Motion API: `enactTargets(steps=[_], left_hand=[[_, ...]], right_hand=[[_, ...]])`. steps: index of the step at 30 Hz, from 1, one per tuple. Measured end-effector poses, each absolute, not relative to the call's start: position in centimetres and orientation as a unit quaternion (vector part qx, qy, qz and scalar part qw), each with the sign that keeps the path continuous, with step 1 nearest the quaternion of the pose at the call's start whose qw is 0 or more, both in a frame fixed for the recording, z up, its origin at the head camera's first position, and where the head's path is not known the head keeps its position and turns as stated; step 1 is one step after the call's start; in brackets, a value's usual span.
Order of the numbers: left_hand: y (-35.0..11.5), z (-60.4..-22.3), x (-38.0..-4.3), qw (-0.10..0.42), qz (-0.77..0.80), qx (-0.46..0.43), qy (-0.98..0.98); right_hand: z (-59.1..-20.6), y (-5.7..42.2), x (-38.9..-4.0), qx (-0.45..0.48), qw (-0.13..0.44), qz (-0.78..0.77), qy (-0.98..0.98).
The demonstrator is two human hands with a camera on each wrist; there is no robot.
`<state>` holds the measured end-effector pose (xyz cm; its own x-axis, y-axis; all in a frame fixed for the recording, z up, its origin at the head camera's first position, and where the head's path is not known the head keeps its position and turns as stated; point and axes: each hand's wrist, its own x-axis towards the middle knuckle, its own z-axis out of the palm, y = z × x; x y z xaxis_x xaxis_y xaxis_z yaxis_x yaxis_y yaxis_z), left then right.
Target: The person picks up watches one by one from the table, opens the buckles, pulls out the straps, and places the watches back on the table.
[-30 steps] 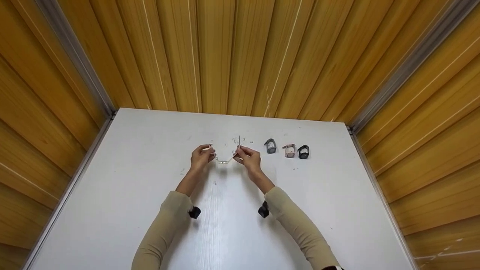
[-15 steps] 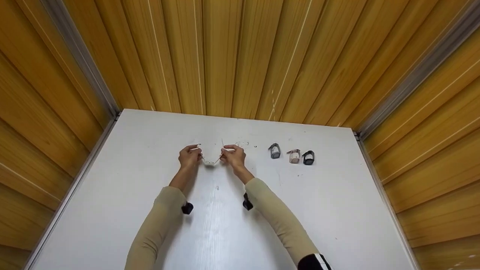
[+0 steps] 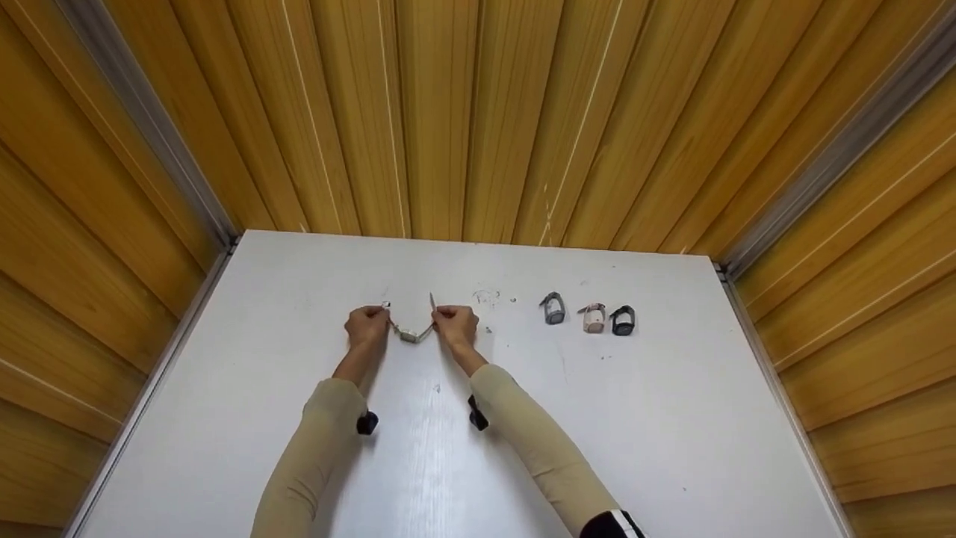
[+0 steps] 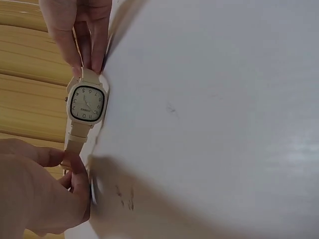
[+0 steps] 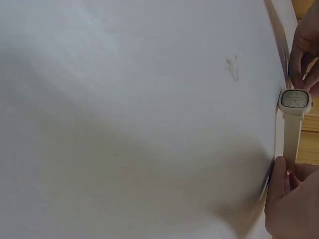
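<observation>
A cream wristwatch [image 3: 408, 337] with a rounded-square case hangs between my two hands, low over the white table. Its strap bows downward, with the dial [image 4: 87, 103] facing up. My left hand [image 3: 367, 326] pinches the buckle end between thumb and fingers, and the buckle [image 3: 386, 305] pokes out past the fingertips. The other strap half is pinched by my right hand [image 3: 455, 326], its free tip [image 3: 432, 300] sticking up beyond the fingers. In the right wrist view the strap [image 5: 292, 142] runs straight from the case to the right fingertips.
Three more wristwatches stand on the table to the right: a grey one [image 3: 553, 308], a pink one [image 3: 594, 318] and a black one [image 3: 623, 320]. The white table [image 3: 672, 418] has small dark marks. Wood-patterned walls [image 3: 433, 119] rise behind it and at both sides.
Both hands have shifted left, away from the three standing watches, carrying the cream wristwatch between them. Its case shows more plainly now, and the view has moved slightly.
</observation>
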<state>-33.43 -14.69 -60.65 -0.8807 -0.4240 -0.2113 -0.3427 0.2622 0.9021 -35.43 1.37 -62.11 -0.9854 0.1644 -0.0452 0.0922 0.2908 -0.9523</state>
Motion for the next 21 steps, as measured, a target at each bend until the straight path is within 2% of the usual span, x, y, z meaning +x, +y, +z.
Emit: enactTargets(steps=[6, 13, 21], left_hand=[[-14.8, -60.6, -31.9, 0.028, -0.536, 0.253, -0.805], [-14.7, -60.3, -31.8, 0.027, -0.542, 0.239, -0.806], [-13.7, -58.3, -33.1, 0.132, -0.550, 0.229, -0.792]], right_hand=[[-62.7, 0.9, -34.3, -0.041, 0.071, 0.509, -0.857], [-61.7, 2.0, -34.3, -0.047, 0.044, 0.544, -0.836], [-59.5, 7.1, -35.7, -0.061, 0.043, 0.514, -0.854]])
